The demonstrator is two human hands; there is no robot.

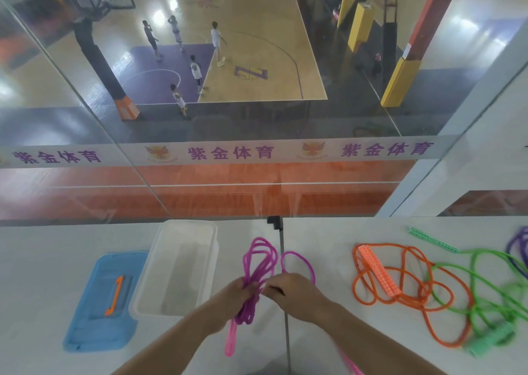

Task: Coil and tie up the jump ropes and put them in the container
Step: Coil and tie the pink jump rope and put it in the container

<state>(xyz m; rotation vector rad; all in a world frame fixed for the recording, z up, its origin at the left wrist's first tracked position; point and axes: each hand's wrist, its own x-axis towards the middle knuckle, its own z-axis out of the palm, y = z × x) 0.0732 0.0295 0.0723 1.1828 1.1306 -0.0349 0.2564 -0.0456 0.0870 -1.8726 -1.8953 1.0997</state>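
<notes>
Head view: a white table [343,331] set against a glass wall [200,117], both hands working at its middle.
Left hand [238,291]: fingers curled round a bundle of pink rope loops, gripping them at their middle.
Right hand [291,289]: fingers bent, pinching a strand of the same rope just beside the left hand; the two hands nearly touch.
Pink rope [258,263]: several long loops stand out past the hands toward the glass, one more loop bends off to the right, and shorter loops hang below the left hand.
Pink handles: one handle [230,339] hangs below the left wrist over the table; a second [351,364] shows blurred at the lower edge beside the right forearm.
Container [211,260]: clear plastic, open, on the table just left of the hands; no rope inside.
Lid [85,317]: blue, with an orange grip, flat on the table touching the container's left side.
Orange rope [405,289]: loose and uncoiled on the table right of the hands, its orange handles side by side across the loops.
Green rope [485,283]: loose, overlapping the orange rope's right side; one green handle lies near the glass, another at the near edge.
Purple rope [518,249]: only a part shows at the far right edge.
Beyond the glass: a basketball court [257,46] below, with several people on it.
</notes>
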